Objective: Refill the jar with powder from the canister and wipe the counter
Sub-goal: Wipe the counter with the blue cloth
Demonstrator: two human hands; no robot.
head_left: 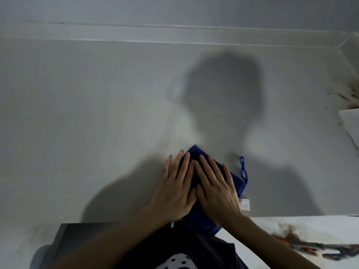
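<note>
A dark blue cloth [236, 180] with a hanging loop and a white label lies on the pale grey counter [97, 113], near its front edge. My left hand [175, 188] and my right hand [217, 188] both press flat on the cloth, side by side, fingers stretched forward. The left hand's outer fingers rest partly on the bare counter beside the cloth. Most of the cloth is hidden under the hands. No jar or canister is in view.
The counter ends at a raised back ledge [174, 33] against the wall. Dark stains [349, 94] mark the far right corner. A dark flat surface [77, 235] sits below the counter's front edge at the left, and a stained white floor [310, 241] shows at the lower right.
</note>
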